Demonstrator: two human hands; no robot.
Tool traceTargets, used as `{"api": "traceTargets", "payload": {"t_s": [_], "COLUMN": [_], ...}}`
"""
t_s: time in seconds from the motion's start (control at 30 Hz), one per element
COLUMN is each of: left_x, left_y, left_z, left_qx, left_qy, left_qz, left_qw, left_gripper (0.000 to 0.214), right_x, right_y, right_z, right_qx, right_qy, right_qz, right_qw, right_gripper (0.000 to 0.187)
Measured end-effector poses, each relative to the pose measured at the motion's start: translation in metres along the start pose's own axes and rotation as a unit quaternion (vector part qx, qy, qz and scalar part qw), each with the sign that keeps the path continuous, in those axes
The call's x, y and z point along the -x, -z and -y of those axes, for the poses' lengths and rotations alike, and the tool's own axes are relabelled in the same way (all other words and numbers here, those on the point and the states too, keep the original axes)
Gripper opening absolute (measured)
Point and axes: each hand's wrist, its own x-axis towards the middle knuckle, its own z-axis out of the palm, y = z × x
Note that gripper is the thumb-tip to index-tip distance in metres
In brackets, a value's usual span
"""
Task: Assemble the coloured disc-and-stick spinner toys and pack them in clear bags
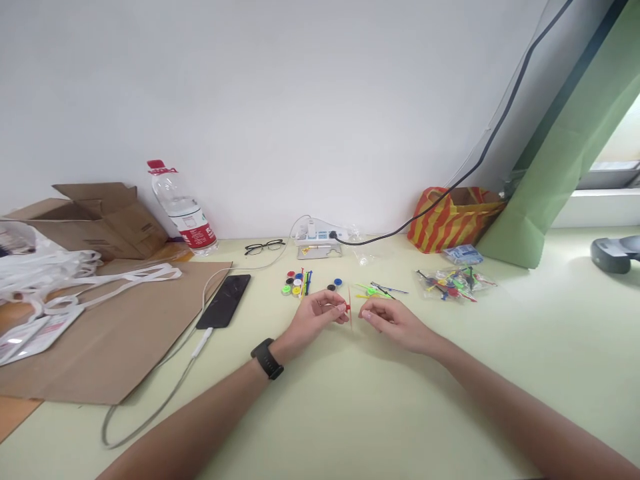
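My left hand (317,315) rests on the pale green table (525,347), fingers curled, pinching a small red piece (347,307) with a thin red stick (349,313) on it. A black watch (267,359) is on that wrist. My right hand (393,319) lies just right of the stick, fingers curled; what it holds, if anything, is hidden. Behind the hands lie several small coloured round caps (293,283), thin coloured sticks (306,281) and a few yellow-green sticks (373,291).
A clear bag of coloured pieces (453,283) lies right of the hands. A black phone (224,301) on a cable, brown cardboard (115,327), a water bottle (183,210), glasses (264,247), a power strip (317,235) and a striped bag (453,217) stand around.
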Motion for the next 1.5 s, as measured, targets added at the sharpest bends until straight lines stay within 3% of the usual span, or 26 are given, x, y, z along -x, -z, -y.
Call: {"api": "traceTargets", "payload": {"t_s": [0.1,0.23,0.4,0.57,0.83,1.17,1.5], "left_x": [0.000,-0.001,-0.004,-0.004,-0.006,-0.005,-0.005], "left_y": [0.000,0.002,0.005,0.007,0.008,0.000,0.001], "left_z": [0.001,0.005,0.008,0.006,0.006,0.006,0.007], "left_qx": [-0.003,-0.017,-0.015,0.033,0.098,0.140,0.085], "left_qy": [0.003,0.004,0.012,0.033,0.045,0.064,0.095], "left_qz": [-0.002,-0.049,-0.071,-0.063,-0.115,-0.035,-0.003], "left_qw": [1.000,0.999,0.997,0.997,0.988,0.987,0.992], "left_gripper": [0.025,0.026,0.026,0.024,0.028,0.035,0.045], "right_x": [-0.002,-0.002,-0.003,-0.003,0.000,-0.001,-0.001], "right_y": [-0.006,-0.005,-0.004,-0.006,-0.008,-0.009,-0.010], "right_z": [-0.004,-0.009,-0.015,-0.019,-0.018,-0.015,-0.019], "right_qx": [0.028,0.061,0.045,0.040,0.049,0.049,0.061], "right_qy": [0.010,0.023,0.009,0.006,0.011,0.022,0.022], "right_qz": [-0.013,-0.037,-0.055,-0.073,-0.064,-0.055,-0.055], "right_qw": [0.999,0.997,0.997,0.996,0.997,0.997,0.996], "right_gripper": [0.038,0.038,0.036,0.032,0.030,0.032,0.038]}}
